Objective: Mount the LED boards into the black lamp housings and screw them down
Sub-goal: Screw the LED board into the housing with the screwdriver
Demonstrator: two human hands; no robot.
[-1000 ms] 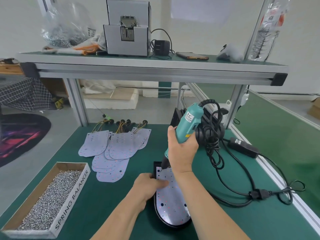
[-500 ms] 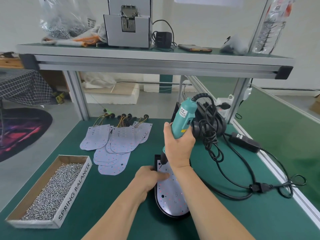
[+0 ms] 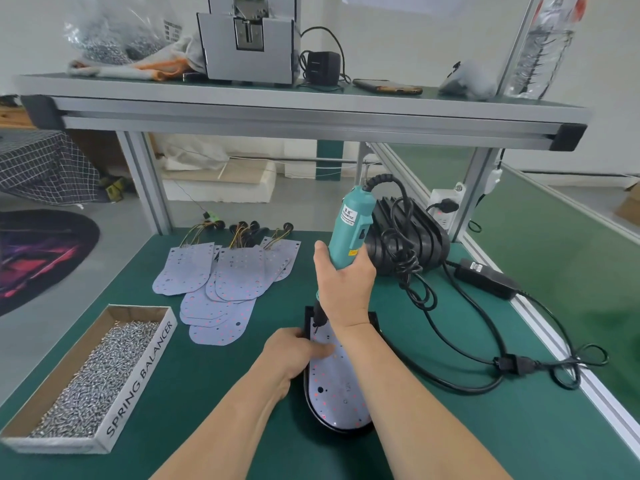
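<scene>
**Head view**

- Right hand (image 3: 341,289): fingers wrapped tight round the teal electric screwdriver (image 3: 351,223), which is near upright. Its bit meets the far-left corner of the LED board (image 3: 337,386). The screw under the tip is too small to make out.
- Left hand (image 3: 294,351): rests at the board's left edge with one finger laid flat on the board. It grasps nothing that can be seen, and the thumb is hidden.
- LED board: seated in a black lamp housing (image 3: 330,430) on the green table (image 3: 450,427), and partly covered by both forearms.
- Loose LED boards (image 3: 225,282): an overlapping pile to the left of the housing, with wire tails at the far edge.
- Cardboard box (image 3: 138,382): full of screws, at near left.
- Spare housings (image 3: 426,237): stacked behind the screwdriver and partly masked by its coiled cable (image 3: 450,341).
- Upper shelf (image 3: 311,112): holds a grey machine (image 3: 247,46) and a bottle (image 3: 547,46), both cut off by the top edge.

**Change from a second ago**

- The screwdriver leaned right and now stands straighter.
- The left hand keeps its place on the board.
</scene>
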